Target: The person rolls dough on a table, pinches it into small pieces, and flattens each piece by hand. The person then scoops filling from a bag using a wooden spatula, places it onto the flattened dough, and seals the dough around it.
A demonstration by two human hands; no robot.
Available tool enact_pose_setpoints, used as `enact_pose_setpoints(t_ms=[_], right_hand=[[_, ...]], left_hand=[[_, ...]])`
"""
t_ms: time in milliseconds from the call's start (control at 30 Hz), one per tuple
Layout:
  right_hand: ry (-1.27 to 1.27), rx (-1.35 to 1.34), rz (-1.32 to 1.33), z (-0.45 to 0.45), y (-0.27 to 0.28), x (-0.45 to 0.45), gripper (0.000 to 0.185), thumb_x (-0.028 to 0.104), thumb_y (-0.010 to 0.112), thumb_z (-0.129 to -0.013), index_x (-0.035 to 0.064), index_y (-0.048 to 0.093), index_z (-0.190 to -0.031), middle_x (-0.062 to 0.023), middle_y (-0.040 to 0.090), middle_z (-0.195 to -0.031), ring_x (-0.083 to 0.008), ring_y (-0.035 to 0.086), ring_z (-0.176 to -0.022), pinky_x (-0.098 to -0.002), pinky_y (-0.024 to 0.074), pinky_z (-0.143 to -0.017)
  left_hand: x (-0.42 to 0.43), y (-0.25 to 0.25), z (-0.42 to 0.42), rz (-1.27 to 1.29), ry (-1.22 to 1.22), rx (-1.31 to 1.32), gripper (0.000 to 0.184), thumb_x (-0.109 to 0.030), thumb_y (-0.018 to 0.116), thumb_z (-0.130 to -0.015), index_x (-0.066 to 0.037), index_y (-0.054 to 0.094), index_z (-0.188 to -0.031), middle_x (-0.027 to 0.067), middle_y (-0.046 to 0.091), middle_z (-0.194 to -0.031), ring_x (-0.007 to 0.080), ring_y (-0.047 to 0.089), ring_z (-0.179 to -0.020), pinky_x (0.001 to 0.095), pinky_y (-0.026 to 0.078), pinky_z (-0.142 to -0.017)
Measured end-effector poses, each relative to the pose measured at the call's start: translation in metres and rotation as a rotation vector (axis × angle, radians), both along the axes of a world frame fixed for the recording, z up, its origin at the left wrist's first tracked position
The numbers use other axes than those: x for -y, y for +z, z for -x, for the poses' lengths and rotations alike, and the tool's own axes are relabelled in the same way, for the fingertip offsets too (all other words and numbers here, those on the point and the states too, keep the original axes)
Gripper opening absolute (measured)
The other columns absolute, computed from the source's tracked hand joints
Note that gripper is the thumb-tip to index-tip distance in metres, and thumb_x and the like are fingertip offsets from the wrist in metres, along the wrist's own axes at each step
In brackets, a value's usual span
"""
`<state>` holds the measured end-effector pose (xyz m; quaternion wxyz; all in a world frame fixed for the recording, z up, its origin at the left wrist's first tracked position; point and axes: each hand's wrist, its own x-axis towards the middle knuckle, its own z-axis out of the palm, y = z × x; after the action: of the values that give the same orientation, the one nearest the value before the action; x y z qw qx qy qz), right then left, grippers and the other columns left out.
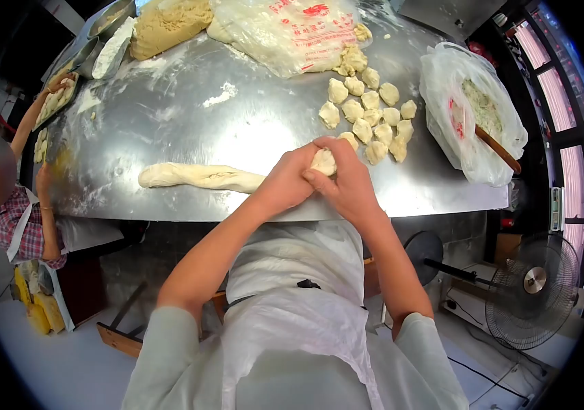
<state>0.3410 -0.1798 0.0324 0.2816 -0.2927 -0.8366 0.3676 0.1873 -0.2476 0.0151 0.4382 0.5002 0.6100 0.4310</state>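
Note:
My left hand (285, 179) and my right hand (348, 179) meet near the table's front edge, fingers curled around a pale lump of dough (324, 162). From the left, a long dough rope (200, 178) runs along the steel table and passes under my left hand; whether it joins the lump is hidden. Just beyond my right hand lie several small dough pieces (372, 116) in a loose cluster. One more dough piece (349, 140) peeks out behind my right fingers.
A plastic bag (285, 34) with red print and a tan dough mass (169, 31) stand at the back. On the right, a bag of shredded filling (481, 102) holds a wooden handle (497, 148). A co-worker (29, 219) handles a tray at left. A fan (533, 290) stands right.

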Motion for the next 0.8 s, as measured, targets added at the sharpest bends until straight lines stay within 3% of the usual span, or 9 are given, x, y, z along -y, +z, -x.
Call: enact_pose_setpoints(t_ms=[33, 67, 167, 267, 467, 567, 667, 767, 800], right_hand=[[0.024, -0.018, -0.053, 0.004, -0.001, 0.000, 0.039, 0.032, 0.078, -0.094, 0.0087, 0.061, -0.120, -0.0153, 0.069, -0.109, -0.0365, 0.068, -0.092, -0.0417, 0.0552, -0.079], [0.007, -0.054, -0.087, 0.010, -0.007, -0.006, 0.037, 0.033, 0.078, -0.093, 0.0090, 0.063, -0.117, -0.0133, 0.069, -0.103, -0.0356, 0.069, -0.088, -0.0408, 0.0551, -0.075], [-0.022, -0.120, -0.001, 0.022, -0.018, -0.013, 0.031, 0.033, 0.078, -0.093, 0.0087, 0.066, -0.109, -0.0125, 0.069, -0.095, -0.0336, 0.069, -0.081, -0.0399, 0.0549, -0.070], [-0.031, -0.110, 0.015, 0.035, -0.017, -0.011, 0.026, 0.030, 0.077, -0.094, 0.0080, 0.067, -0.104, -0.0117, 0.070, -0.091, -0.0338, 0.069, -0.076, -0.0398, 0.0543, -0.066], [0.015, 0.017, -0.048, 0.058, -0.003, -0.030, 0.024, 0.029, 0.077, -0.093, 0.0085, 0.066, -0.099, -0.0144, 0.069, -0.082, -0.0363, 0.066, -0.069, -0.0414, 0.0536, -0.063], [-0.001, -0.013, 0.003, 0.071, -0.008, -0.041, 0.025, 0.027, 0.077, -0.095, 0.0063, 0.066, -0.101, -0.0144, 0.067, -0.077, -0.0355, 0.066, -0.069, -0.0397, 0.0534, -0.065], [-0.116, -0.003, -0.087, 0.083, -0.026, -0.057, 0.027, 0.033, 0.076, -0.094, 0.0093, 0.064, -0.098, -0.0154, 0.068, -0.080, -0.0391, 0.065, -0.068, -0.0436, 0.0518, -0.061], [-0.278, 0.302, -0.355, 0.089, -0.050, -0.110, 0.032, 0.037, 0.077, -0.094, 0.0089, 0.062, -0.099, -0.0152, 0.067, -0.079, -0.0395, 0.064, -0.069, -0.0444, 0.0512, -0.061], [-0.324, 0.217, -0.348, 0.083, -0.048, -0.113, 0.034, 0.039, 0.078, -0.094, 0.0086, 0.062, -0.099, -0.0152, 0.067, -0.080, -0.0396, 0.064, -0.069, -0.0447, 0.0511, -0.062]], left_hand=[[0.001, 0.004, -0.001, -0.010, 0.020, -0.003, 0.032, -0.008, 0.071, -0.091, 0.000, 0.065, -0.121, 0.0132, 0.073, -0.105, 0.0170, 0.067, -0.097, 0.0338, 0.054, -0.088], [0.000, 0.005, 0.000, -0.033, 0.050, -0.042, 0.031, -0.013, 0.069, -0.092, 0.003, 0.065, -0.117, 0.0175, 0.075, -0.098, 0.0251, 0.072, -0.087, 0.0372, 0.056, -0.078], [-0.009, 0.008, 0.017, 0.277, -0.082, 0.042, 0.028, -0.015, 0.069, -0.091, 0.005, 0.066, -0.112, 0.0167, 0.075, -0.092, 0.0233, 0.071, -0.083, 0.0365, 0.056, -0.075], [-0.012, 0.000, 0.029, 0.398, -0.112, 0.062, 0.022, -0.013, 0.073, -0.090, 0.001, 0.069, -0.107, 0.0038, 0.072, -0.088, 0.0125, 0.065, -0.081, 0.0328, 0.053, -0.074], [-0.012, -0.023, 0.032, 0.108, 0.105, 0.059, 0.019, -0.011, 0.074, -0.090, 0.000, 0.070, -0.105, 0.0062, 0.074, -0.089, 0.0131, 0.066, -0.083, 0.0337, 0.054, -0.077], [-0.016, -0.031, 0.033, -0.045, 0.183, -0.094, 0.020, -0.010, 0.075, -0.091, -0.001, 0.071, -0.108, 0.0100, 0.075, -0.092, 0.0161, 0.069, -0.086, 0.0341, 0.055, -0.079], [-0.016, -0.014, 0.026, -0.049, 0.253, -0.073, 0.021, -0.013, 0.076, -0.093, -0.001, 0.070, -0.110, 0.0128, 0.074, -0.097, 0.0196, 0.071, -0.090, 0.0356, 0.055, -0.080], [-0.003, -0.019, 0.000, -0.473, 0.085, -0.314, 0.023, -0.015, 0.076, -0.094, -0.002, 0.068, -0.112, 0.0130, 0.073, -0.098, 0.0190, 0.070, -0.089, 0.0354, 0.055, -0.078], [0.002, 0.000, -0.006, -0.524, 0.036, -0.281, 0.022, -0.016, 0.074, -0.097, -0.004, 0.066, -0.114, 0.0101, 0.069, -0.093, 0.0156, 0.067, -0.084, 0.0354, 0.054, -0.075]])
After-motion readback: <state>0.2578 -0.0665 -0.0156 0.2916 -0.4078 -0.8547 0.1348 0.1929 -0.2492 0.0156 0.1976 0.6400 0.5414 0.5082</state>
